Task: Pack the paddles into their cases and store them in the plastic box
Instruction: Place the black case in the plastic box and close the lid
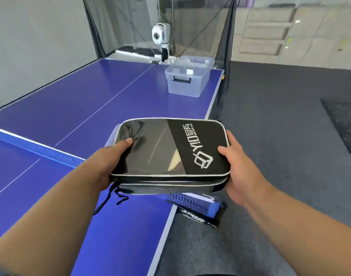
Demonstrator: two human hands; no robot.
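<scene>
A person standing at the right edge of a blue table tennis table (75, 108) holds two stacked black paddle cases (170, 154) level above the table's near right corner, close to the net (57, 154). The left hand (108, 166) grips the left end, thumb on the glossy top panel and fingers curled out of sight beneath; the right hand (236, 168) clamps the right end, thumb pressed on the matte band printed with a white logo, its fingers likewise hidden under the stack. Both cases appear zipped shut, so no paddles are visible, and a thin black pull cord (108, 198) dangles from the near left corner. The clear plastic box (188, 78), lidless with a dark handle on its near face, sits well apart at the far right corner of the table, in front of a white ball-serving machine (161, 38) and its dark catch netting (190, 20). The cases look light and semi-stiff, padded fabric with grey piping, and the glossy panel could prove slippery; holding both short ends, as here, seems the surest way to keep the lower case from sliding out during the carry to the box.
</scene>
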